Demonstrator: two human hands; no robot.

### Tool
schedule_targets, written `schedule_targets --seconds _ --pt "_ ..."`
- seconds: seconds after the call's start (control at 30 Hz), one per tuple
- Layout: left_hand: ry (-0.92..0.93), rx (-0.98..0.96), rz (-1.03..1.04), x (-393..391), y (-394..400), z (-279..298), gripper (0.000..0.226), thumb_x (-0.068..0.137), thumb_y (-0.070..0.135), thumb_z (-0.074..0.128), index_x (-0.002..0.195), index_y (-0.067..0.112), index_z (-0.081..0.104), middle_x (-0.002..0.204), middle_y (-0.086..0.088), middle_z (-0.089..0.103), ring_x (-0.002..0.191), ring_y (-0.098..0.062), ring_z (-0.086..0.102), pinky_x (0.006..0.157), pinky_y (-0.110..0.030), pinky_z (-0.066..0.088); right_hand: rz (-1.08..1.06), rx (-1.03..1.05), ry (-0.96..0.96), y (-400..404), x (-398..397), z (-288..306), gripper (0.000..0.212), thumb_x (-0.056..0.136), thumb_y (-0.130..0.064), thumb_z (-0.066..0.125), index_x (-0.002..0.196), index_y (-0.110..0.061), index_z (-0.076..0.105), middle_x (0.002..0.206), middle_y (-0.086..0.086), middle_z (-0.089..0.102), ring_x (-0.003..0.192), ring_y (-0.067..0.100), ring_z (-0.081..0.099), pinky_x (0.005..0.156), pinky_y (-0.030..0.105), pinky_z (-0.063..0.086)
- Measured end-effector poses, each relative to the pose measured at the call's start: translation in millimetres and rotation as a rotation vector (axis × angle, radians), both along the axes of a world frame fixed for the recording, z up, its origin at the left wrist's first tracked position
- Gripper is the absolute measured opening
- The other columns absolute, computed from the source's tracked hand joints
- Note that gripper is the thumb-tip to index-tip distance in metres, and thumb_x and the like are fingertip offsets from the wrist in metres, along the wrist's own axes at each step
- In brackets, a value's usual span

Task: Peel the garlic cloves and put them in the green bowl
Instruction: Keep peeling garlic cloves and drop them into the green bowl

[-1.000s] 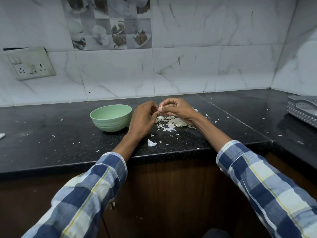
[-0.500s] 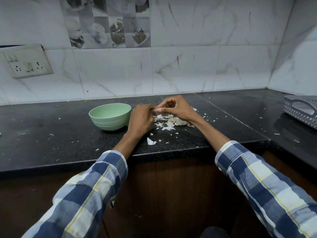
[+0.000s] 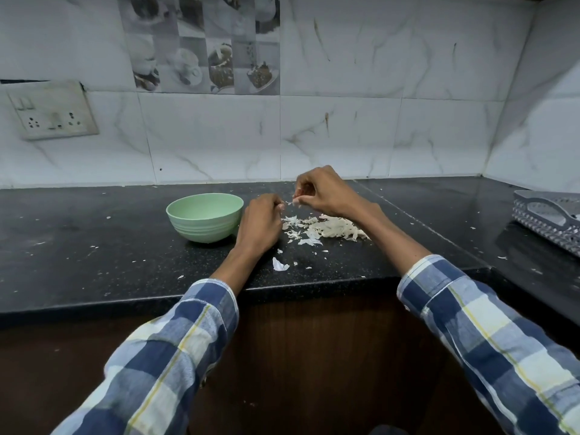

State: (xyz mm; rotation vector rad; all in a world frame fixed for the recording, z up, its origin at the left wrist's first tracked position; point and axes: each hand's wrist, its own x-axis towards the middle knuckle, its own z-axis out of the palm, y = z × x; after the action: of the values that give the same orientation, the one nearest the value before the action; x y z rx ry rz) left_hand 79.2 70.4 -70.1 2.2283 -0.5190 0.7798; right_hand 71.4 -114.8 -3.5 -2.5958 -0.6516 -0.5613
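Observation:
A pale green bowl (image 3: pixel 204 216) stands on the black counter (image 3: pixel 94 246), just left of my hands. My left hand (image 3: pixel 260 221) is curled beside the bowl, and what it holds is hidden inside the fingers. Slightly higher and to the right, my right hand (image 3: pixel 323 191) pinches a thin white strip of garlic skin (image 3: pixel 290 202) that stretches toward the left hand. A pile of white garlic peel (image 3: pixel 329 229) lies on the counter under and behind the hands. I cannot see inside the bowl.
A larger loose peel flake (image 3: pixel 279 265) lies near the counter's front edge, with small flecks scattered around. A grey plastic basket (image 3: pixel 549 215) sits at the far right. A switch and socket plate (image 3: pixel 50 111) is on the tiled wall at left.
My hands have drawn apart: the right hand has lifted up and right, pulling a strip of skin away from the left hand. The view has tilted slightly.

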Motion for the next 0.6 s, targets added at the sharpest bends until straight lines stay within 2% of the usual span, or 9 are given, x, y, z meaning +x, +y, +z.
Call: schedule_targets --seconds 0.07,0.13,0.2,0.37,0.47,0.6 --pt "-0.005 -0.002 0.014 1 0 1 0.018 0.106 0.014 0.055 0.101 0.006 0.070 0.100 -0.013 0.074 0.093 -0.034 0.067 0.084 -0.051 0.054 -0.017 -0.146 0.101 6 3 -13 0.012 0.088 -0.009 0.078 0.079 -0.016 0.073 0.074 -0.005 0.073 0.067 0.003 0.067 0.075 0.032 0.060" --pt "-0.006 0.002 0.011 1 0 1 0.017 0.105 0.014 0.056 0.101 0.006 0.070 0.100 -0.013 0.074 0.093 -0.035 0.067 0.084 -0.051 0.053 -0.031 -0.263 0.157 9 6 -23 0.010 0.087 -0.005 0.077 0.081 -0.008 0.070 0.078 0.000 0.072 0.074 0.003 0.062 0.084 0.035 0.054" --pt "0.001 0.002 0.011 -1 -1 2 0.017 0.105 0.015 0.057 0.102 0.006 0.071 0.102 -0.013 0.074 0.095 -0.034 0.067 0.085 -0.050 0.054 -0.029 -0.262 0.162 9 11 -17 0.010 0.087 -0.005 0.078 0.083 -0.009 0.070 0.080 0.000 0.072 0.079 0.009 0.066 0.082 0.037 0.057" --pt "0.016 0.005 -0.011 1 1 1 0.014 0.105 0.013 0.058 0.105 0.007 0.072 0.103 -0.010 0.074 0.096 -0.030 0.068 0.086 -0.050 0.054 -0.034 -0.197 0.121 2 20 0 0.006 0.089 -0.010 0.077 0.085 -0.012 0.074 0.077 0.000 0.074 0.075 0.016 0.072 0.071 0.038 0.061" --pt "0.018 0.008 -0.004 3 1 2 0.016 0.105 0.015 0.058 0.104 0.007 0.072 0.103 -0.012 0.075 0.096 -0.034 0.067 0.086 -0.050 0.053 -0.003 -0.297 0.138 8 20 -8 0.004 0.089 -0.012 0.078 0.086 -0.013 0.075 0.077 -0.006 0.072 0.074 0.006 0.068 0.076 0.034 0.060" --pt "0.011 0.017 0.012 2 0 2 0.017 0.105 0.013 0.056 0.101 0.007 0.071 0.100 -0.012 0.074 0.093 -0.033 0.067 0.084 -0.050 0.054 0.011 -0.365 0.123 10 18 -10 0.004 0.090 -0.012 0.076 0.088 -0.008 0.076 0.079 0.001 0.073 0.078 0.012 0.067 0.078 0.036 0.059"
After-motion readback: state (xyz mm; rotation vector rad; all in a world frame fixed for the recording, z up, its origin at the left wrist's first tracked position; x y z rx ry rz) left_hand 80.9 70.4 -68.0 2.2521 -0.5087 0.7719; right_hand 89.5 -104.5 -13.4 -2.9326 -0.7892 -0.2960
